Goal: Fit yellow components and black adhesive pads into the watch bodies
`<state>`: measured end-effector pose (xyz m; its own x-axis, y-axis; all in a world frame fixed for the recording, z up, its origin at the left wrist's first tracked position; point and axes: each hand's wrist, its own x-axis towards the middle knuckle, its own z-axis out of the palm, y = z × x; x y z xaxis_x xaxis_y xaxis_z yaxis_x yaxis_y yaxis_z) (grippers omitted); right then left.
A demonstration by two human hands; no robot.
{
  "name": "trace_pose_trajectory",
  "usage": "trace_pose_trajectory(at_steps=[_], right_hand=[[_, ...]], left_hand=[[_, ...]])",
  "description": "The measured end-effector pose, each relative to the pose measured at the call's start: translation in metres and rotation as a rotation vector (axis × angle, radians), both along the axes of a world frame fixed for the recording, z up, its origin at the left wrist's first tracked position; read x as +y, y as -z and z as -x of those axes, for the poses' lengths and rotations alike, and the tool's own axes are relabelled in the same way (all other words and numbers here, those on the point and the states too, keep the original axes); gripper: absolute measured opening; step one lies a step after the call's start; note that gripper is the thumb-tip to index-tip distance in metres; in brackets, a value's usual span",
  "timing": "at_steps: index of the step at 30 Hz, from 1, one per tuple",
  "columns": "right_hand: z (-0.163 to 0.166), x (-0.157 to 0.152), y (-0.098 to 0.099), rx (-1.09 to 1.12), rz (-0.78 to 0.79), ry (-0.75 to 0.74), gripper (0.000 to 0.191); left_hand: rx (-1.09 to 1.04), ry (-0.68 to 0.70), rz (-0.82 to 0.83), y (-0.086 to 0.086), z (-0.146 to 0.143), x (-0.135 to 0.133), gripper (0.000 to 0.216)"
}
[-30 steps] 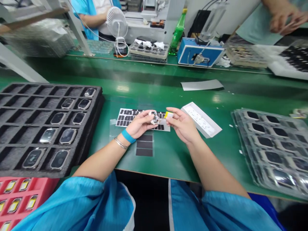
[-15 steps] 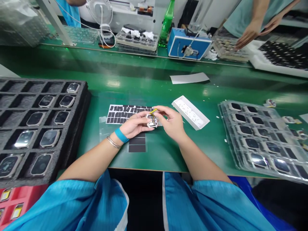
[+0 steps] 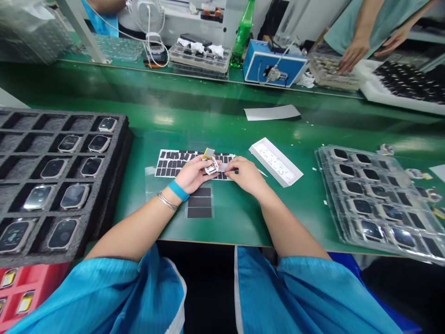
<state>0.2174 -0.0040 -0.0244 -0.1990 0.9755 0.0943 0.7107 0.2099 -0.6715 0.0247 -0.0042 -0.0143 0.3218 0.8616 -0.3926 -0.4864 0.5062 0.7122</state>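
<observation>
My left hand (image 3: 191, 176) is closed around a small open smartwatch case (image 3: 211, 166), white at the rim, its inside facing up. A silver battery with yellow edges (image 3: 209, 153) sticks up from the case's far side. Just to the right, my right hand (image 3: 245, 174) pinches its thumb and forefinger together low over a white sheet of black stickers (image 3: 168, 164). What lies between those fingertips is too small to make out. A thin pale pointed piece (image 3: 263, 173) shows beside the right hand. Larger black strips (image 3: 199, 202) lie nearer me.
A grey foam tray (image 3: 88, 195) with watches stands left, above a red tray (image 3: 41, 283). Clear plastic trays (image 3: 325, 160) of watch screens are stacked right. A white box (image 3: 276, 162) holds tiny pieces. Behind are a blue device (image 3: 267, 65) and a co-worker's hands (image 3: 354, 53).
My right hand has left the battery and moved down to the sticker sheet. The left hand has shifted slightly left with the case, and the battery now stands out from it.
</observation>
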Motion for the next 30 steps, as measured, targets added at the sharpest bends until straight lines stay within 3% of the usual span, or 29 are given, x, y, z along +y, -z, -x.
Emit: trace_pose_trajectory(at_steps=[12,19,22,26,30], right_hand=[[0.006,0.004,0.013,0.028,-0.042,0.069,0.014],[0.004,0.003,0.006,-0.006,0.064,0.014,0.015],[-0.002,0.0,-0.005,0.111,0.015,-0.044,0.01],[-0.002,-0.008,-0.021,0.344,-0.205,-0.031,0.009],[0.009,-0.015,-0.02,0.57,-0.117,-0.057,0.015]], left_hand=[[-0.05,-0.001,-0.029,0.006,-0.001,0.003,0.015],[-0.023,-0.01,-0.046,0.004,-0.002,0.003,0.014],[-0.012,-0.01,-0.053,0.004,-0.004,0.002,0.015],[0.049,-0.026,-0.071,0.001,-0.007,-0.002,0.015],[0.165,-0.014,-0.099,-0.002,-0.011,-0.007,0.023]])
